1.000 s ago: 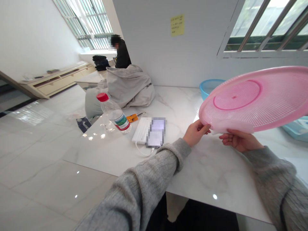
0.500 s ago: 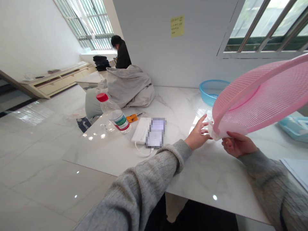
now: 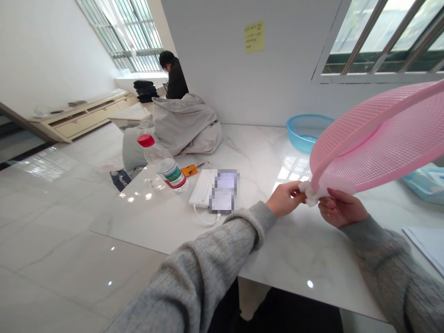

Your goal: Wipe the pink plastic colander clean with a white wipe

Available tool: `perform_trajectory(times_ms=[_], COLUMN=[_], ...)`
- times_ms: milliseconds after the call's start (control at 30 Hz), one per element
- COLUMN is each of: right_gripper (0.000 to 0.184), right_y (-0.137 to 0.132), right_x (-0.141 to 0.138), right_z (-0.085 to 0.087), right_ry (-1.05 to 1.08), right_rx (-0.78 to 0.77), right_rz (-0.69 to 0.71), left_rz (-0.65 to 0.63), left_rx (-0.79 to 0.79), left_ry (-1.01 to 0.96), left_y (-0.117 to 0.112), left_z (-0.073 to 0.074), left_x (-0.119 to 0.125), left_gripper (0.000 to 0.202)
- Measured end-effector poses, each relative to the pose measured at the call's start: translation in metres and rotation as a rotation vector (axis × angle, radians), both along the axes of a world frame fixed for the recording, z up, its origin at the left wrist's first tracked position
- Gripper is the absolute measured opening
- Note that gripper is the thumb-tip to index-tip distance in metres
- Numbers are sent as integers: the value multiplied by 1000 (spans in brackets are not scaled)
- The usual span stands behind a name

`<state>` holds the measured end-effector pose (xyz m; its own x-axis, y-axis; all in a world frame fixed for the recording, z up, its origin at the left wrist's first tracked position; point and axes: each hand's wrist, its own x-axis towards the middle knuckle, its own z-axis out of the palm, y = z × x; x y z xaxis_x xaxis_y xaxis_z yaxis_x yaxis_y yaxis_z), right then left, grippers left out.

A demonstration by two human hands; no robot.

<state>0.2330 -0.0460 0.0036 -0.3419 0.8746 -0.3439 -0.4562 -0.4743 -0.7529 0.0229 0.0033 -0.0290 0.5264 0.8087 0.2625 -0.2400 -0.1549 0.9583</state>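
Note:
A pink mesh basket (image 3: 374,148) is held tilted above the right side of the table. White tissue (image 3: 311,194) wraps around the lower left of its rim. My left hand (image 3: 285,199) is closed, its thumb and fingers pinching the tissue's left end. My right hand (image 3: 342,208) grips the basket's rim through the tissue, thumb on top and fingers curled beneath. Behind the pink basket, a blue mesh basket (image 3: 299,134) stands on the table, partly covered by it.
Left of my hands lie a phone (image 3: 225,192) and a cabled white power bank (image 3: 201,188). A red-capped bottle (image 3: 169,171) stands by an orange card (image 3: 189,170). Grey cloth (image 3: 187,122) is heaped behind. At right are a light-blue tray (image 3: 425,185) and papers (image 3: 425,247). A person (image 3: 176,78) sits far back.
My left hand's spread fingers have closed on the tissue, which is now bunched at the rim. The pink basket has shifted slightly right. My right hand keeps its grip.

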Motion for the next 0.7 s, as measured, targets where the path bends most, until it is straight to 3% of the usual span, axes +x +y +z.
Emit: perform_trajectory(times_ms=[100, 200, 433, 700], right_gripper=[43, 42, 43, 39], right_y=[1, 1, 1, -1], right_x=[3, 5, 2, -2], right_z=[5, 7, 4, 3], right_ry=[45, 76, 79, 64], right_rx=[-9, -2, -9, -31], right_rz=[-85, -134, -128, -45], left_rz=[-12, -13, 13, 191], left_rx=[-2, -14, -116, -387], left_ry=[-58, -103, -119, -237], left_y=[1, 4, 6, 7], left_z=[-2, -2, 4, 7], left_x=[0, -1, -3, 3], left_gripper=[36, 37, 12, 16])
